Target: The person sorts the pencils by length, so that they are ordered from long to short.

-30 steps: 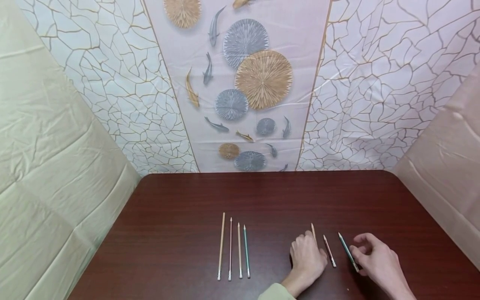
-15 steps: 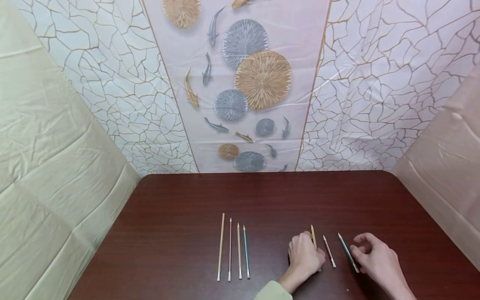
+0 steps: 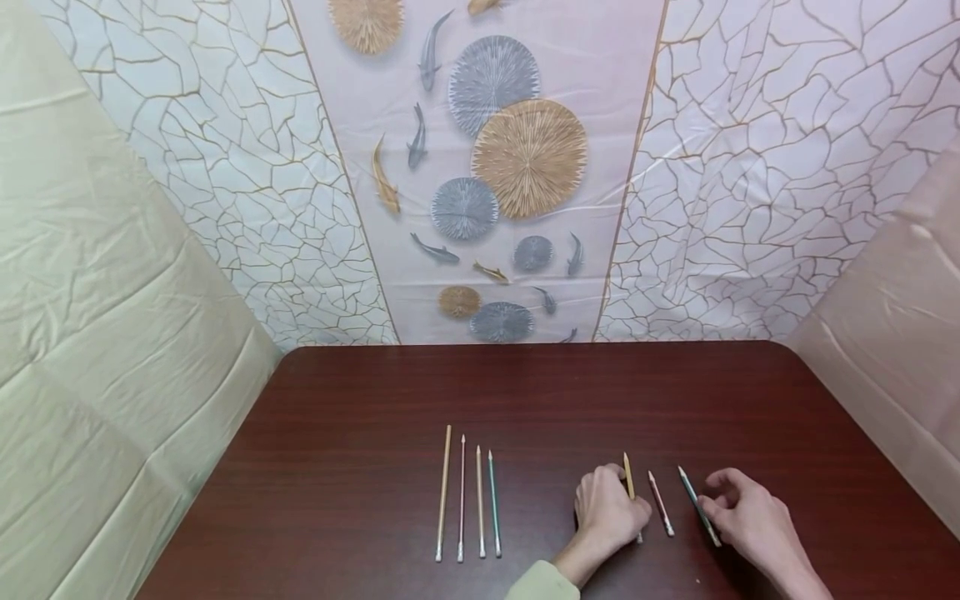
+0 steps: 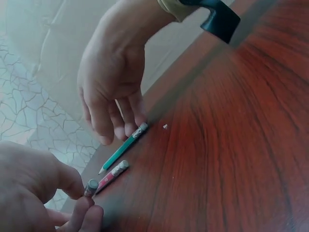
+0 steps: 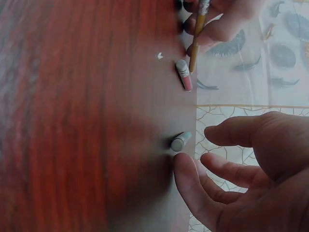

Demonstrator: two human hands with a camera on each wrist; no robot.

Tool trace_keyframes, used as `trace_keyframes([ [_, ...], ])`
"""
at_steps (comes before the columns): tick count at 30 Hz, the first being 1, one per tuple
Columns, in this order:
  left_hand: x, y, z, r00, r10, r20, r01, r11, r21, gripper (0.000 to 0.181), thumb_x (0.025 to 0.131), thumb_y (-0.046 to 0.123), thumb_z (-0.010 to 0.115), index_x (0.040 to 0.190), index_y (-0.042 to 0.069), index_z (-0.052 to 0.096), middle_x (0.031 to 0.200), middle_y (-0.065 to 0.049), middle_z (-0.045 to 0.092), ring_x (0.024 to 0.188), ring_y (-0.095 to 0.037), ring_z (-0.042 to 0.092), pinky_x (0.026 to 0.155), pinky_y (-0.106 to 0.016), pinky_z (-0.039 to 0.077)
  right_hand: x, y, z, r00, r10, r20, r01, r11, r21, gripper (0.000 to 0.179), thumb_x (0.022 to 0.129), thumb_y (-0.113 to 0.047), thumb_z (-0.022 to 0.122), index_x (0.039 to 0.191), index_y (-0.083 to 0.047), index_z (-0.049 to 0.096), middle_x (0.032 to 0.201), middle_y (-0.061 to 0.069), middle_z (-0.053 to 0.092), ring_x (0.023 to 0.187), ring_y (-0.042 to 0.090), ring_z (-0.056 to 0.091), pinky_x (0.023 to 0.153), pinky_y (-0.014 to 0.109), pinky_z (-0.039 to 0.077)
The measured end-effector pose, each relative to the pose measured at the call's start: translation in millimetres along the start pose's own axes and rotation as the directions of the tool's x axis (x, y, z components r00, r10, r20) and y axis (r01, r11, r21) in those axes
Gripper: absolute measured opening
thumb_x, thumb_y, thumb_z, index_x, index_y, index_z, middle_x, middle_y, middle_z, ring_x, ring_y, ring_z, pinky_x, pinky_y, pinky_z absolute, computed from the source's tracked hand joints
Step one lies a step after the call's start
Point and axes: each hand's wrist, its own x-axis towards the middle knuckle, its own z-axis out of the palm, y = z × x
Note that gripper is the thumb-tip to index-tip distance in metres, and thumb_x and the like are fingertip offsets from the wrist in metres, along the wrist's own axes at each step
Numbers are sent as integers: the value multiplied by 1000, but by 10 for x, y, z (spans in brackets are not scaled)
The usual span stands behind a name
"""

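Observation:
In the head view my left hand (image 3: 609, 510) pinches a short yellow pencil (image 3: 628, 479) between thumb and fingers, its point facing away from me. Close to its right lies a short pink pencil (image 3: 660, 503) with a white eraser end. Farther right a short green pencil (image 3: 697, 504) lies slanted on the table. My right hand (image 3: 753, 521) is beside this green pencil, fingers loosely bent. In the right wrist view the fingertips are close to the green pencil's eraser end (image 5: 179, 142); whether one touches it I cannot tell.
Several long pencils lie side by side left of centre on the dark red-brown table (image 3: 360, 392), among them a long teal pencil (image 3: 494, 504) and a long pink pencil (image 3: 462, 500). A small white crumb (image 4: 165, 126) lies near the right hand. Patterned cloth (image 3: 525, 267) hangs behind the table.
My left hand has shifted slightly left and toward me with the yellow pencil, whose eraser end now shows below the thumb. The right hand stays almost still beside the green pencil.

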Motion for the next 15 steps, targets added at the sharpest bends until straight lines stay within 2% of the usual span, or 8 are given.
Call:
trace_keyframes([
  [6,-20,-13,-24,998,-56,8,56,998,-35,27,58,12,75,86,12,74,72,4,66,70,-16,64,59,-33,50,41,1,24,999,17,44,-18,1000,9,28,85,-13,71,106,3,61,68,-6,62,54,12,57,63,37,43],
  [15,-26,-8,-54,996,-87,10,88,996,-18,24,61,12,74,85,14,75,73,4,66,70,-17,64,60,-34,50,81,-15,33,998,4,58,-3,1000,-17,32,84,-14,71,109,3,61,68,-6,62,56,13,54,61,37,42],
])
